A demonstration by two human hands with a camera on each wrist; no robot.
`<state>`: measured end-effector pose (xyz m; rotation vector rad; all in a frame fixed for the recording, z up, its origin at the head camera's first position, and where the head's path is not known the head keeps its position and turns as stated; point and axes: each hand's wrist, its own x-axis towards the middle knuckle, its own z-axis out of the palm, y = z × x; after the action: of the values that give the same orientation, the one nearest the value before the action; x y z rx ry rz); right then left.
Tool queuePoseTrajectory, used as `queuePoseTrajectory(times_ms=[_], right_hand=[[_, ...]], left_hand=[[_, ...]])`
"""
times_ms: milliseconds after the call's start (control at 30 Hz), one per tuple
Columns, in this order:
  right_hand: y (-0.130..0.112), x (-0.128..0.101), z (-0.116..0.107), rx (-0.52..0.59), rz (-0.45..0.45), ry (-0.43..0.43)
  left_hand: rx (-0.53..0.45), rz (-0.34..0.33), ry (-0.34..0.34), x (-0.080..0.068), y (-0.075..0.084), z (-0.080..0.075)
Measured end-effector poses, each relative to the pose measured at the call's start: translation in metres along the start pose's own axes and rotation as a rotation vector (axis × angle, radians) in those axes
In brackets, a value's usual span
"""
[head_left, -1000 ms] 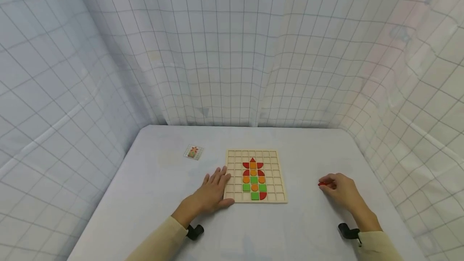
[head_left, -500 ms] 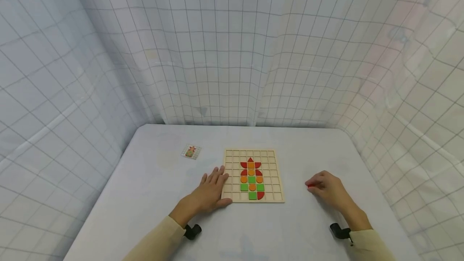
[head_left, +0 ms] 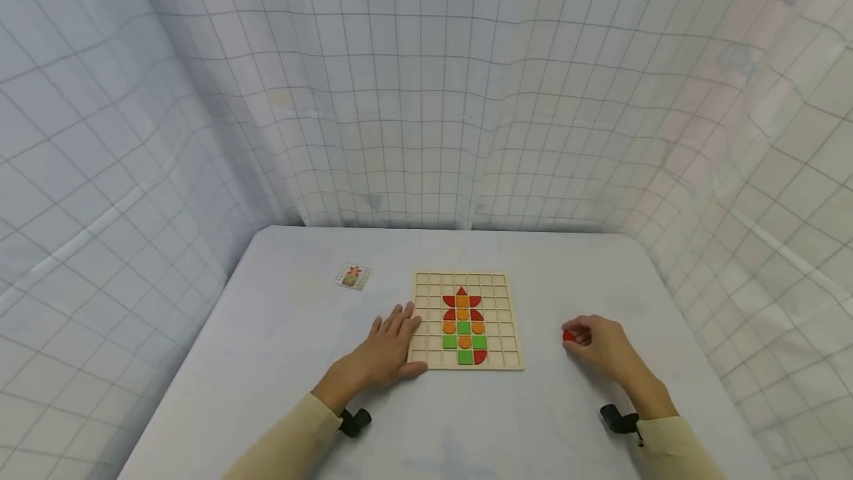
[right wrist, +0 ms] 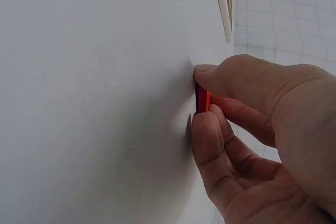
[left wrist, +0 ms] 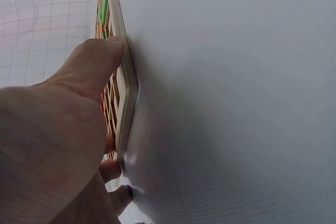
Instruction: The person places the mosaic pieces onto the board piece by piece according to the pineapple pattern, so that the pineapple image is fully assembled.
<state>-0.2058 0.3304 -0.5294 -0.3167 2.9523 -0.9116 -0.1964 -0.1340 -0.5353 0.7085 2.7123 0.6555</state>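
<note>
A wooden grid board [head_left: 500, 310] lies on the white table with red, orange and green pieces set in a pattern. My left hand [head_left: 380, 358] rests on its left side, fingers spread and straight. In the left wrist view the thumb [left wrist: 97, 61] lies over the board's edge [left wrist: 126, 87]. To the right of the board, my right hand [head_left: 603, 348] pinches a small red piece [head_left: 569, 335] between thumb and fingertips, close above the table. The right wrist view shows this red piece [right wrist: 205, 100] edge-on with a dark side; its full outline is hidden by the fingers.
A small pattern card [head_left: 353, 275] with a similar picture lies behind and left of the board. White gridded curtains [head_left: 413, 95] surround the table [head_left: 293, 302] at the back and sides. Black cameras sit at both wrists.
My right hand has shifted left toward the board with the red piece, and more of the piece's red face now shows. The left hand stays on the board.
</note>
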Motion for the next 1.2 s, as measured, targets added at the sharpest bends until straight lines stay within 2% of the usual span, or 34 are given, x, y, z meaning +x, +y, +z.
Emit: queuePoseTrajectory(times_ms=[100,200,367,667,900,1200], right_hand=[[-0.002,0.001,0.001,0.006,0.009,-0.005],[-0.005,0.001,0.003,0.008,0.024,-0.001],[-0.011,0.001,0.007,0.017,0.013,0.025],[-0.026,0.003,0.016,0.038,-0.048,0.051],[-0.040,0.007,0.022,0.056,-0.136,0.086],[-0.068,0.014,0.034,0.104,-0.235,0.035]], left_hand=[[0.002,-0.008,-0.008,0.000,0.002,-0.003],[0.010,-0.046,-0.044,-0.002,0.011,-0.011],[0.035,-0.077,-0.060,-0.001,0.016,-0.011],[0.051,-0.083,-0.056,-0.001,0.013,-0.006],[0.070,-0.086,-0.057,0.000,0.014,-0.007],[0.070,-0.084,-0.055,-0.002,0.014,-0.010]])
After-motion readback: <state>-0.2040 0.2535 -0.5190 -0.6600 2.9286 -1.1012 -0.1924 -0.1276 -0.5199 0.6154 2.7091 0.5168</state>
